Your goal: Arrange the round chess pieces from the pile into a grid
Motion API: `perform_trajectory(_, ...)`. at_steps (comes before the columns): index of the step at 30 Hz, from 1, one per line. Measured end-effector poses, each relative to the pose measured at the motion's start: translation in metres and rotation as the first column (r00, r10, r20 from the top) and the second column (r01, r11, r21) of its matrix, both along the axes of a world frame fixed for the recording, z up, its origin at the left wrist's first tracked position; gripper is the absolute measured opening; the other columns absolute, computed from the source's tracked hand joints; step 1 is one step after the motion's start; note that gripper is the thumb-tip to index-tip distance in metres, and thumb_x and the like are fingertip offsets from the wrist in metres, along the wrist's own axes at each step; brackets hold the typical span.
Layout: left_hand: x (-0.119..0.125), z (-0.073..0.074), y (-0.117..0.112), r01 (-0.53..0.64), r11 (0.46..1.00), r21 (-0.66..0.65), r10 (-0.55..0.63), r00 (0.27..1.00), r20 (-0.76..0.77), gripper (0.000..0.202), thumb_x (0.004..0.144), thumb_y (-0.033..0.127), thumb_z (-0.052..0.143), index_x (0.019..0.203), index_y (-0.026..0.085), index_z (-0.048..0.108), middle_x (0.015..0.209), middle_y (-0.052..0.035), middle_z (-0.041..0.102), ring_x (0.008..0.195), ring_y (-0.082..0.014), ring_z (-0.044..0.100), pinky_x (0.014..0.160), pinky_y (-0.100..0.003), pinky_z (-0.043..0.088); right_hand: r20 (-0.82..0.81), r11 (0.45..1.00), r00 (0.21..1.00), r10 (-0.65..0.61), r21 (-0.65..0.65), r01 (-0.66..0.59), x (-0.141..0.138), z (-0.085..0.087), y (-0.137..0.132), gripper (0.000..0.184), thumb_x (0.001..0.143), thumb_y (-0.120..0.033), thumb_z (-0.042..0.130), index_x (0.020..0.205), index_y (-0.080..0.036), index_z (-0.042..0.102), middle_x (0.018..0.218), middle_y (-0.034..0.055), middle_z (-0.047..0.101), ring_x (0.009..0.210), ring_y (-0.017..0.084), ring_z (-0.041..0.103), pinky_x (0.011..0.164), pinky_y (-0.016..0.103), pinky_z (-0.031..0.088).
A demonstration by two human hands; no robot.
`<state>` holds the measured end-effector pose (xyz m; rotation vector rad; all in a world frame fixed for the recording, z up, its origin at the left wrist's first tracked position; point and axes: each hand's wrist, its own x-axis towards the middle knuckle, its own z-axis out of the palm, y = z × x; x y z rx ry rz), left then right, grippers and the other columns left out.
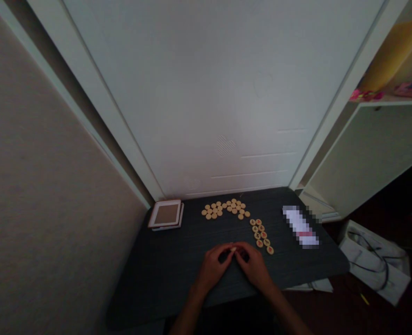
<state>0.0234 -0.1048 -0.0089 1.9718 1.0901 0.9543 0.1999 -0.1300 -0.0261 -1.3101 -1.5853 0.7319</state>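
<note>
My left hand (212, 266) and my right hand (255, 266) meet over the near middle of the dark table. Thumbs and fingertips of both are closed on one small round Chinese chess piece (233, 249), mostly covered by the fingers. Beyond my right hand, face-up Chinese chess pieces (257, 236) with red or dark characters lie in two slanting columns. Farther back, several pale wooden pieces (214, 211) with no marks that I can make out are spread in an uneven arc, some touching each other.
The dark table (167, 270) stands against a white panel (206, 93). A stack of square framed items (166, 215) sits at its back left. At the right lies a pixelated object (300, 226). A white box with cables (375, 263) is off the table's right side.
</note>
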Motion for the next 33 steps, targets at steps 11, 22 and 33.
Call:
perform_trajectory(11, -0.001, 0.002, 0.002, -0.09, 0.986, -0.139, 0.097, 0.994, 0.046, 0.021, 0.097, 0.035, 0.059, 0.112, 0.026, 0.071, 0.105, -0.0013, 0.078, 0.097, -0.02, 0.073, 0.09, -0.031, 0.056, 0.019, 1.0, 1.0, 0.01, -0.011, -0.01, -0.002, -0.003, -0.001, 0.027, 0.095, -0.038, 0.061, 0.116, -0.023, 0.069, 0.094, 0.0056, 0.075, 0.079, 0.019, 0.071, 0.073, 0.029, 0.058)
perform_trajectory(22, -0.002, 0.009, 0.003, -0.051, 0.982, -0.181, 0.064, 0.996, 0.065, 0.02, 0.097, 0.035, 0.057, 0.109, 0.026, 0.07, 0.105, -0.003, 0.078, 0.098, -0.0209, 0.073, 0.092, -0.031, 0.055, 0.035, 1.0, 0.999, 0.004, 0.02, -0.004, -0.002, 0.003, -0.003, 0.025, 0.096, -0.039, 0.062, 0.115, -0.026, 0.071, 0.095, 0.0038, 0.075, 0.08, 0.018, 0.071, 0.075, 0.028, 0.057)
perform_trajectory(33, -0.002, 0.015, 0.003, -0.013, 0.958, -0.285, 0.048, 0.992, 0.118, 0.023, 0.092, 0.041, 0.065, 0.109, 0.025, 0.067, 0.097, -0.0025, 0.08, 0.092, -0.0216, 0.076, 0.087, -0.03, 0.058, -0.004, 1.0, 1.0, 0.014, 0.009, -0.014, 0.002, 0.008, -0.004, 0.021, 0.098, -0.036, 0.058, 0.109, -0.025, 0.072, 0.094, 0.0055, 0.074, 0.084, 0.02, 0.07, 0.076, 0.029, 0.056)
